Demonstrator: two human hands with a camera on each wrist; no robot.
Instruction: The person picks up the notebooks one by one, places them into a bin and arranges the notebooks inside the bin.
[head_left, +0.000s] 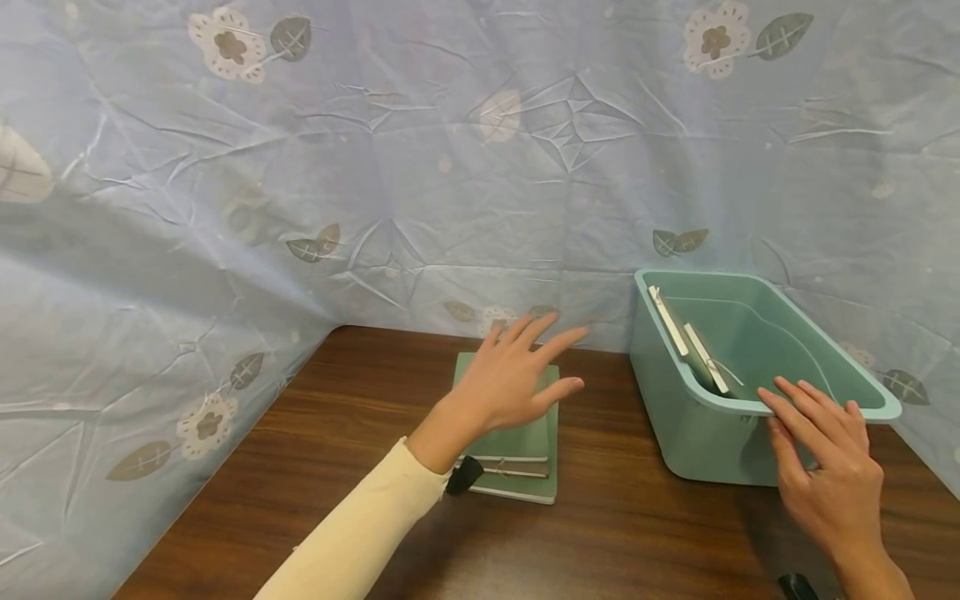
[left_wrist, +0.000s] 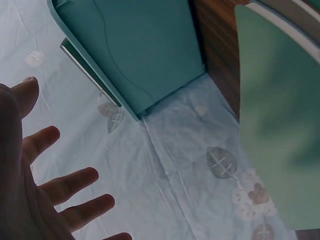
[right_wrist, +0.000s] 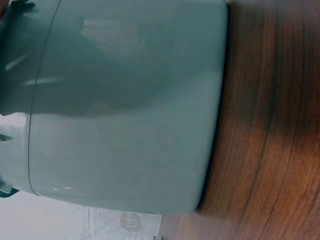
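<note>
My left hand (head_left: pixel 504 385) is over a stack of green notebooks (head_left: pixel 517 446), its fingers spread and holding nothing. In the left wrist view the spread fingers (left_wrist: pixel 70 185) show at lower left, with a green notebook cover (left_wrist: pixel 275 120) at the right, apart from them. My right hand (head_left: pixel 832 467) holds the near rim of a teal plastic bin (head_left: pixel 693 442), fingers over the rim and thumb against the outer wall. Inside the bin, notebooks (head_left: pixel 697 354) with pale page edges lean along its left wall.
A dark wooden table (head_left: pixel 360 417) bears the stack and the bin. Behind it hangs a creased, pale floral cloth (head_left: pixel 450 167), which also runs along the left side. The bin stands at the right, near the cloth.
</note>
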